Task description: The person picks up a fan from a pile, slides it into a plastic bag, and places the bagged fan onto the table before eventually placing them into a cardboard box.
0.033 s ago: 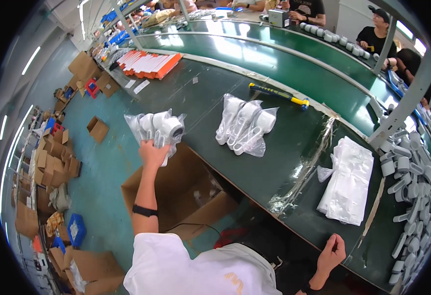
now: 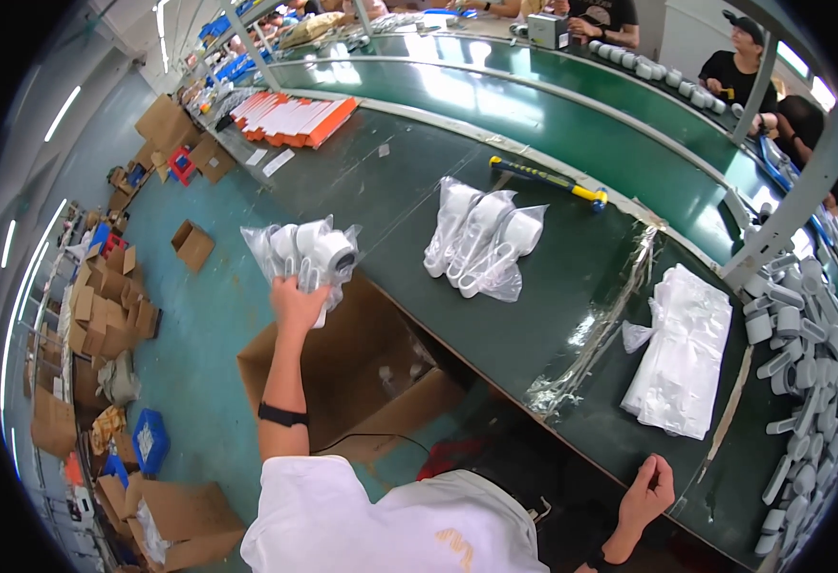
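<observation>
My left hand (image 2: 297, 304) is closed on a bunch of clear plastic bags with white round-headed handled devices (image 2: 316, 244) inside. It holds them at the table's left edge, above an open cardboard box (image 2: 362, 382). To the right, more bagged white devices (image 2: 486, 239) lie side by side on the dark green table (image 2: 419, 325). My right hand (image 2: 650, 489) is at the near table edge, fingers curled together, with nothing seen in it. The nearest thing to it is a stack of flat clear plastic bags (image 2: 679, 358).
A yellow and dark-blue hammer-like tool (image 2: 553, 181) lies near the table's far edge. Loose white and grey devices (image 2: 806, 382) are heaped at the right. Orange-edged white flat pieces (image 2: 290, 116) lie far left. A green conveyor (image 2: 495, 95) runs behind, with people beyond it.
The whole view has shifted very slightly. Both hands and the bagged devices keep the same places relative to the table.
</observation>
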`<move>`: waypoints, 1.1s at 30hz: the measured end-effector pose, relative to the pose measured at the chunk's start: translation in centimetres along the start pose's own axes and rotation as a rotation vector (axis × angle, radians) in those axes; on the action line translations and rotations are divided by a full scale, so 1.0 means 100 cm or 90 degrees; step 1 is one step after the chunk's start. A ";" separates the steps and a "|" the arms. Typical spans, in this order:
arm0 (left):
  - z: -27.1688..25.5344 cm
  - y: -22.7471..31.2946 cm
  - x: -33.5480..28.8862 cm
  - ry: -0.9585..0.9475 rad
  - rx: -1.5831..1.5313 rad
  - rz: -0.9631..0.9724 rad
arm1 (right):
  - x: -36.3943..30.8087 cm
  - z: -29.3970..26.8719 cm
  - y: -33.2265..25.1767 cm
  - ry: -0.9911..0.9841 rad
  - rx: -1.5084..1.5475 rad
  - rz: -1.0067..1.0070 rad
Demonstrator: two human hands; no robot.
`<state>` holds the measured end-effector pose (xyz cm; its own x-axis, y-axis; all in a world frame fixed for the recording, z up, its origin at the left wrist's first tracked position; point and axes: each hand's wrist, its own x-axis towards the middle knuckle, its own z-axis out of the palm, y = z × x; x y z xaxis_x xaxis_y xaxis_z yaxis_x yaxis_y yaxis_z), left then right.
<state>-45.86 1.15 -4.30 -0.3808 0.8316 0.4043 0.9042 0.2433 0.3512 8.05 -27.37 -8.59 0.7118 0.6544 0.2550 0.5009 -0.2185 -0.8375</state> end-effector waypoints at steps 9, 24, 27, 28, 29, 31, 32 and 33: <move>0.036 -0.079 -0.109 -0.287 -0.001 -0.344 | 0.000 -0.001 0.001 0.019 -0.068 0.017; 0.283 -0.140 -0.147 -0.698 0.076 -0.351 | -0.009 0.008 0.013 0.198 -0.268 -0.084; 0.322 -0.234 -0.200 -0.678 0.014 -0.314 | -0.007 0.018 -0.004 0.211 -0.334 -0.169; 0.345 -0.253 -0.193 -0.641 -0.024 -0.271 | -0.006 0.020 -0.004 0.197 -0.327 -0.150; 0.412 -0.122 -0.217 -0.814 -0.050 -0.386 | -0.010 0.012 -0.006 0.268 -0.440 -0.178; 0.395 -0.293 -0.243 -0.643 0.073 -0.208 | -0.003 0.020 -0.009 0.214 -0.354 -0.107; 0.415 -0.306 -0.220 -0.531 0.135 0.008 | 0.000 0.016 -0.008 0.198 -0.337 -0.099; 0.445 -0.304 -0.241 -0.553 0.116 0.011 | -0.004 0.019 -0.007 0.186 -0.367 -0.118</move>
<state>-55.55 -4.06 -62.29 -0.1519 0.9033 -0.4012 0.9534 0.2410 0.1816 6.47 -26.08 -9.02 0.6523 0.5133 0.5577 0.7526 -0.5263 -0.3958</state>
